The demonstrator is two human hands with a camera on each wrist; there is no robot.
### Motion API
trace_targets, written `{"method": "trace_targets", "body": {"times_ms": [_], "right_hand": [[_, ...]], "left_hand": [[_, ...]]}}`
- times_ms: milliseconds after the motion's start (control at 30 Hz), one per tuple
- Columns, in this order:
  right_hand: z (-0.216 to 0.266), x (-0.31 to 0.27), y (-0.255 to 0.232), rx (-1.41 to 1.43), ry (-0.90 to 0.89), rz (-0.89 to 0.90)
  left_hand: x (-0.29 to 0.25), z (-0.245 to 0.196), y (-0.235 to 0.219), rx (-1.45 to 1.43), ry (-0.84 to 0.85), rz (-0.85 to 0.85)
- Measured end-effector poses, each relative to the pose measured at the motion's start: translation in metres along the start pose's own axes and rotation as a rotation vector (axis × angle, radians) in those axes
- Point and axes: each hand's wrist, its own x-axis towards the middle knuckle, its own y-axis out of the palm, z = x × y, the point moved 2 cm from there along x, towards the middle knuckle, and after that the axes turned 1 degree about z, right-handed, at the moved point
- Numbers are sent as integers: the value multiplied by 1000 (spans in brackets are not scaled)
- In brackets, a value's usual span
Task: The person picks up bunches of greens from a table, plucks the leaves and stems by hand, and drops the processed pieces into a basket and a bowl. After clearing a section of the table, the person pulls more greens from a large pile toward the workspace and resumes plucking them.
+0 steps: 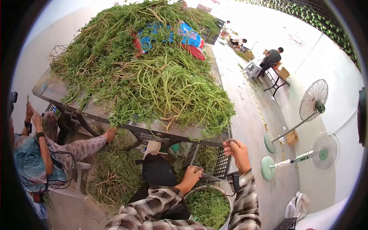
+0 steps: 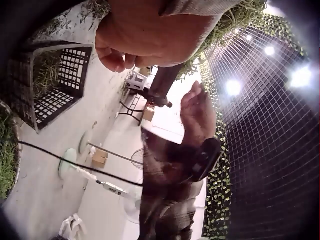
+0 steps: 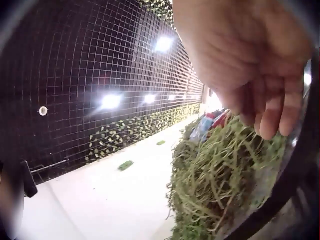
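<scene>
My left hand [image 1: 191, 177] hangs over my lap with its fingers loosely curled, just above a round tub [image 1: 230, 209] of cut greens [image 1: 209, 207]. In the left wrist view nothing shows between the fingers [image 2: 116, 61] of that hand. My right hand [image 1: 238, 155] is raised just off the table's near right corner, its fingers bent and relaxed. No item shows in it in the right wrist view, where its fingers [image 3: 272, 117] hang in front of the stems. A big heap of long-stemmed leafy greens [image 1: 165, 84] covers the table [image 1: 101, 109].
A black plastic crate [image 1: 222, 163] with greens stands under the table corner. Discarded stems [image 1: 115, 172] lie on the floor at left, near a seated person [image 1: 42, 153]. A blue and red bag [image 1: 189, 36] lies in the heap. Two standing fans [image 1: 314, 101] are at right.
</scene>
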Motion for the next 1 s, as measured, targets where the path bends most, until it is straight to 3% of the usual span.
{"method": "trace_targets", "body": {"times_ms": [67, 167, 400, 500, 633, 667, 800, 933, 1000], "right_hand": [[28, 11, 27, 1, 3, 46], [56, 35, 72, 70, 40, 258], [40, 102, 155, 65, 160, 401], [29, 115, 168, 252, 221, 435], [57, 116, 149, 315, 72, 314], [70, 116, 139, 324, -30, 354], [134, 104, 100, 437, -163, 58], [189, 85, 68, 568, -276, 350], [205, 69, 62, 590, -331, 374]], "left_hand": [[-2, 0, 0, -8, -12, 11], [-5, -2, -1, -7, 29, -2], [4, 16, -3, 31, 25, 22], [1, 12, -2, 16, -83, -19], [5, 18, -2, 3, 21, 23], [5, 14, -2, 27, 25, 54], [1, 5, 4, 34, 17, 97], [-1, 1, 7, 74, 5, 88], [-3, -2, 7, 73, 2, 89]]}}
